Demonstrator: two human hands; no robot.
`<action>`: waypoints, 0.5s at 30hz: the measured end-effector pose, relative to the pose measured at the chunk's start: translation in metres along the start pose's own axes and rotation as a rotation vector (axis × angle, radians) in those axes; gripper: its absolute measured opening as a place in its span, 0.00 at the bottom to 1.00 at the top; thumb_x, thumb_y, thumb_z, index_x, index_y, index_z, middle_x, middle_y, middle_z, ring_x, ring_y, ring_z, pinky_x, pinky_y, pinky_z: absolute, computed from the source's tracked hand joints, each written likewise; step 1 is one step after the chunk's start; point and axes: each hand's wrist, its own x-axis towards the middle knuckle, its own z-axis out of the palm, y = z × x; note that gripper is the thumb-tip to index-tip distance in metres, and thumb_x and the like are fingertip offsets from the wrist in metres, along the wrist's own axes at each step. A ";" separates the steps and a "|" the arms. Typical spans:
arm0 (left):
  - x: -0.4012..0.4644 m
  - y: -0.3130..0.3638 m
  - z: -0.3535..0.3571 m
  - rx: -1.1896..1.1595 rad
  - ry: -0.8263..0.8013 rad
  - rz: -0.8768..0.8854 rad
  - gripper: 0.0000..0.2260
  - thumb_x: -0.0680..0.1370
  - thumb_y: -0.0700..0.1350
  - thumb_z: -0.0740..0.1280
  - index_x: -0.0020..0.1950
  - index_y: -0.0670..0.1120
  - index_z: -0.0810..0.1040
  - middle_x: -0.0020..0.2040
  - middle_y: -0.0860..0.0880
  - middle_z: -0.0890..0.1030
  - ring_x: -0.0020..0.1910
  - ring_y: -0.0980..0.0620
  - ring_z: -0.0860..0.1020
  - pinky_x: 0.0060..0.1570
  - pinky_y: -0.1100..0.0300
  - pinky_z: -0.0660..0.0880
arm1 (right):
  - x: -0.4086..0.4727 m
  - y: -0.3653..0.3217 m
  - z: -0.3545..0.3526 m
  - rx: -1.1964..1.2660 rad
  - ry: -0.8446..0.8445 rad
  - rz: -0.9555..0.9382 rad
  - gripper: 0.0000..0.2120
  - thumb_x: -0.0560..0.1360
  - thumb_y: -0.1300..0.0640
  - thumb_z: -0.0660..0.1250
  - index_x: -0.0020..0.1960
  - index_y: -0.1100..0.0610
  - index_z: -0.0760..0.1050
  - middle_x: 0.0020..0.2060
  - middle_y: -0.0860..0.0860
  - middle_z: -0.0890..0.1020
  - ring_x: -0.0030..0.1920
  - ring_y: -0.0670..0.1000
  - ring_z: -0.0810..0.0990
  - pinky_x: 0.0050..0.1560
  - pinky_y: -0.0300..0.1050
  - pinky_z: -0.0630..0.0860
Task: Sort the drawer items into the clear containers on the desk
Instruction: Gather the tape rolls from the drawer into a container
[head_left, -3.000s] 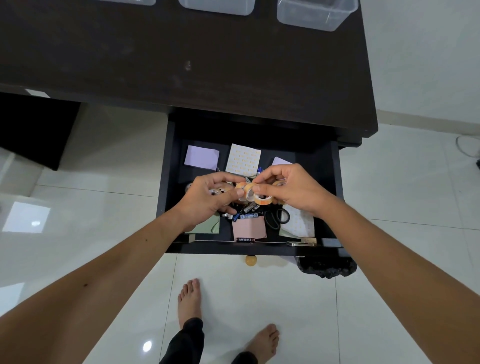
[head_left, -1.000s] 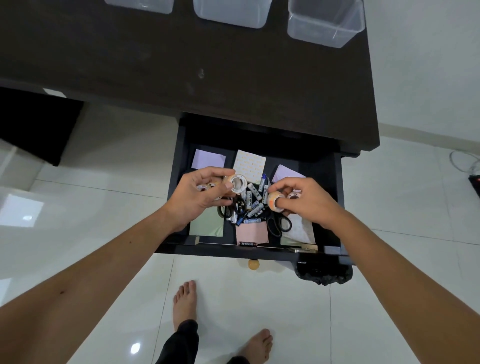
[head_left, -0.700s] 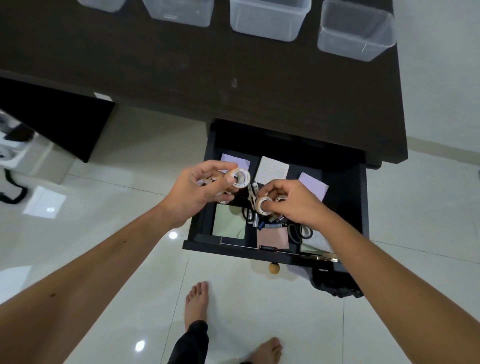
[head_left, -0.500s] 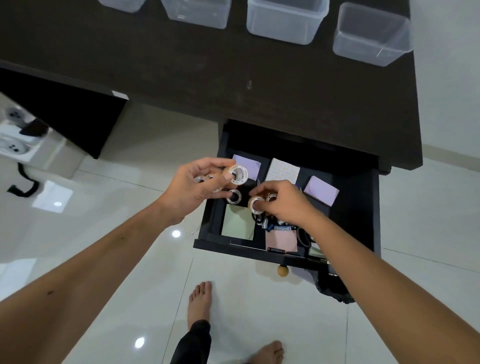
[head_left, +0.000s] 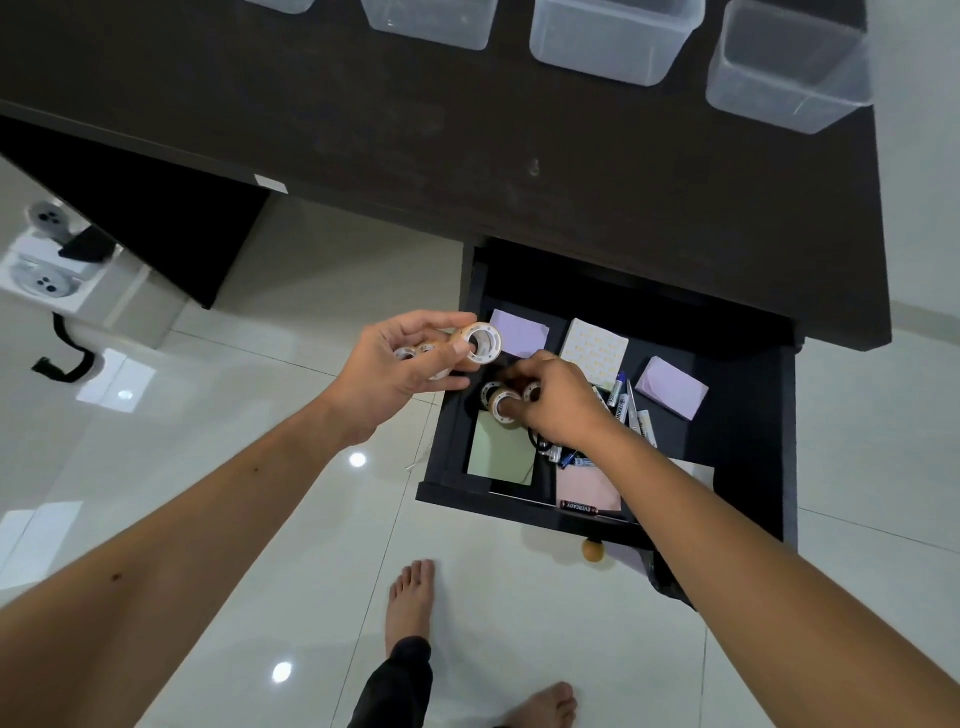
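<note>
Clear containers (head_left: 613, 39): four in view along the far edge of the counter (head_left: 467, 156), cut off by the top of the frame. What shows of their insides looks bare. Judgement: nothing sorted into them yet.

My left hand (head_left: 400, 374): raised beside the drawer's left side, fingers closed on a bunch of small tape rolls (head_left: 480, 340). One roll faces out at my fingertips, others are tucked in my palm; exact count cannot be told.

My right hand (head_left: 556, 402): down inside the drawer (head_left: 748, 415), fingers pinched on another tape roll (head_left: 503, 408). Two further rolls lie just beside it at the drawer floor; whether I touch them is unclear.

Left in the drawer:
- purple sticky-note pads, one at the back left (head_left: 519, 332), one at the right (head_left: 672, 387)
- a white dotted pad (head_left: 597, 345) between them
- a green pad (head_left: 501, 454) and a pink pad (head_left: 587, 488) at the front
- a loose heap of batteries and markers (head_left: 623, 405), partly under my right wrist
- one black Eveready battery (head_left: 579, 507) against the front wall
- scissors handles (head_left: 537, 441), mostly hidden by my hand

Progress, as a judgement: early. I am gathering the tape as a first batch; it has yet to go to a container. Pads, batteries, markers and scissors all remain to be lifted and sorted.
</note>
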 end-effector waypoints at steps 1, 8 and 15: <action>0.000 -0.001 -0.001 -0.003 -0.002 -0.004 0.14 0.80 0.38 0.72 0.66 0.41 0.83 0.55 0.39 0.87 0.54 0.41 0.87 0.55 0.48 0.85 | 0.000 0.000 -0.001 0.008 0.009 0.008 0.16 0.76 0.56 0.77 0.63 0.51 0.83 0.55 0.48 0.78 0.54 0.50 0.78 0.54 0.39 0.71; 0.000 -0.004 -0.006 -0.011 -0.009 -0.016 0.14 0.80 0.37 0.72 0.66 0.41 0.83 0.56 0.37 0.86 0.53 0.41 0.87 0.54 0.49 0.85 | -0.002 0.000 -0.003 0.094 0.006 0.058 0.16 0.74 0.58 0.79 0.59 0.48 0.80 0.48 0.42 0.83 0.49 0.46 0.82 0.47 0.36 0.76; -0.002 -0.003 -0.008 -0.006 -0.020 -0.013 0.14 0.80 0.37 0.72 0.66 0.41 0.83 0.57 0.34 0.84 0.55 0.41 0.87 0.53 0.50 0.85 | -0.004 0.002 0.000 0.067 -0.032 0.073 0.21 0.74 0.57 0.79 0.65 0.51 0.81 0.55 0.47 0.83 0.55 0.52 0.82 0.56 0.45 0.78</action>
